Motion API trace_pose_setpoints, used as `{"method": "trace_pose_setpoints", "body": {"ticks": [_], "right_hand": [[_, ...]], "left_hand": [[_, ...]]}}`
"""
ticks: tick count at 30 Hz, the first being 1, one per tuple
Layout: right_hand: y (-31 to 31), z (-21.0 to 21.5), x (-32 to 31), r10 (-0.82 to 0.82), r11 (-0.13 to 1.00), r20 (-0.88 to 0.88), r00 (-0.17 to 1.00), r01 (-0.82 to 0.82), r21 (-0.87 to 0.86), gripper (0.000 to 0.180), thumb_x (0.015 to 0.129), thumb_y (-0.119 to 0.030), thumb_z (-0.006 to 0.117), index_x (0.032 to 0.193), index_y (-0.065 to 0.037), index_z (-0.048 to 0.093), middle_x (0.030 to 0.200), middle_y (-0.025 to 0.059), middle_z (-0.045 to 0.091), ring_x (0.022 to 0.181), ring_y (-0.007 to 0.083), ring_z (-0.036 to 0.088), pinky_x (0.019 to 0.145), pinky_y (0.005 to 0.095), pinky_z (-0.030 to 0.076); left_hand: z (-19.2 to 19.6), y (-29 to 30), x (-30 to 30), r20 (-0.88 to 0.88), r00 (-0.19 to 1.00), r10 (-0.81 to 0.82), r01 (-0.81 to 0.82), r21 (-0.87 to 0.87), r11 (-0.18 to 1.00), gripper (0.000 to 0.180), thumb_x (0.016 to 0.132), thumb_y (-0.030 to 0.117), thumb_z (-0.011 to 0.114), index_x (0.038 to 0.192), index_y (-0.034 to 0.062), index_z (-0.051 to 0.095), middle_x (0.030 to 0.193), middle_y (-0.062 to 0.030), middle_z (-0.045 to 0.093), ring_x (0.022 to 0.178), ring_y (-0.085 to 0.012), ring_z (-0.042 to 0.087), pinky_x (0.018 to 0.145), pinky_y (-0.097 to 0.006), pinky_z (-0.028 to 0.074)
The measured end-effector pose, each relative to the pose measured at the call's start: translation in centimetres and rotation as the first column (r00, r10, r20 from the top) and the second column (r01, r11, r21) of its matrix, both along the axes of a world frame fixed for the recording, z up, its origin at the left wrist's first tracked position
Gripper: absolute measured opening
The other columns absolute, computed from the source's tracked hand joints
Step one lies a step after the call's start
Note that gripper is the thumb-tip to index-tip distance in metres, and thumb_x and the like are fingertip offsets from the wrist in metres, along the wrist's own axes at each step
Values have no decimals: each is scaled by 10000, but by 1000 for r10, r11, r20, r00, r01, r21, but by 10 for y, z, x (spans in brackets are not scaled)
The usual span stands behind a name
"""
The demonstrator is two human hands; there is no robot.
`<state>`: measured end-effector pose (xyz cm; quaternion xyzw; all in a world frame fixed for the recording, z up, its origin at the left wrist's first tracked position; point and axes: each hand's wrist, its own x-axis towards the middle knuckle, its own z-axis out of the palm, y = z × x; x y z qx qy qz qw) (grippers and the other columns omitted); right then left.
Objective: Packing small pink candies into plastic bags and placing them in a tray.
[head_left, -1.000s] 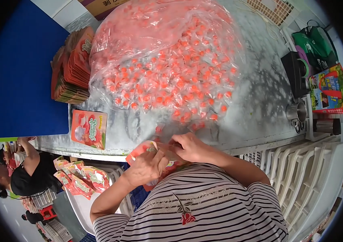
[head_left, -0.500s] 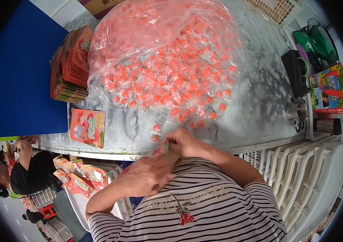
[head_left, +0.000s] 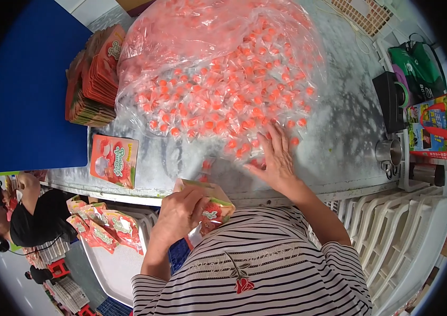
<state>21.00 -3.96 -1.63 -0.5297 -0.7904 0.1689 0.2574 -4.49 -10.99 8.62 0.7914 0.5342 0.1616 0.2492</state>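
1. well, at the far left a blue panel (head_left: 28,95) took up the upper side, and below it sat a co-worker (head_left: 39,221) in a black top.
2. next, a tall stack of red flat pouches (head_left: 97,79) stood beside the panel, and a single pouch (head_left: 114,160) lay face up on the tabletop (head_left: 344,137), just below the stack.
3. under the table's near edge, several red pouches (head_left: 102,227) lay together at the far end of a white tray (head_left: 115,276).
4. the left hand (head_left: 178,213) was clamped on a held pouch (head_left: 215,211), fingers curled over its side, in front of the striped shirt (head_left: 255,253) and close to the table edge.
5. above, a big heap of wrapped red sweets (head_left: 218,110) spread out, partly under a clear plastic sheet (head_left: 192,37).
6. the right hand (head_left: 276,162) reached the heap's near edge, palm down, fingers apart, among loose sweets; whether it gripped one, i could not tell.
7. at the right, a metal cup (head_left: 388,151) stood near a black box (head_left: 389,100), with white crates (head_left: 392,231) below and a green bag (head_left: 418,68) beyond.
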Motion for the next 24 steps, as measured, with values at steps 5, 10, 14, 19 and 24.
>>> {"method": "trace_pose_setpoints", "body": {"ticks": [5, 10, 14, 19, 24], "right_hand": [[-14, -13, 6, -30, 997, 30, 999, 27, 74, 588, 788, -226, 722, 1288, -17, 492, 1414, 196, 332, 1306, 409, 306, 1071, 486, 301], [-33, -14, 20, 27, 997, 30, 999, -29, 70, 517, 787, -197, 717, 1240, -21, 542, 1347, 167, 423, 1261, 387, 371, 1056, 475, 319], [-45, -9, 28, 67, 992, 86, 994, -76, 105, 434, 776, -193, 720, 1153, -20, 592, 1279, 149, 489, 1232, 366, 410, 1042, 485, 325], [-45, 21, 21, 69, 997, 59, 996, -71, 37, 386, 788, -195, 701, 1108, -4, 600, 1270, 139, 497, 1226, 353, 417, 1065, 505, 288], [-12, 16, 0, 194, 980, 89, 977, -196, 12, 321, 828, -105, 630, 1128, 4, 607, 1231, 115, 527, 1184, 305, 466, 1093, 499, 277]], "left_hand": [[-2, -1, 1, 23, 999, 25, -24, -27, 999, 116, 829, 48, 656, 941, 23, 665, 902, -132, 676, 712, -319, 658, 629, -371, 533], [-6, 1, 5, 65, 997, 39, -35, -64, 997, 111, 838, 58, 654, 941, 18, 662, 901, -139, 674, 727, -335, 658, 642, -378, 532], [-3, 5, 8, 58, 998, 34, -30, -75, 997, 97, 839, 64, 656, 918, 7, 658, 894, -144, 672, 729, -340, 658, 642, -380, 532], [-4, 4, 8, 57, 998, 32, -28, -65, 997, 96, 839, 63, 658, 903, -7, 651, 886, -147, 671, 729, -342, 657, 643, -387, 531], [-10, 5, 11, 64, 998, 14, -10, -65, 998, 92, 841, 54, 652, 920, 8, 657, 878, -143, 672, 710, -333, 654, 626, -379, 527]]}}
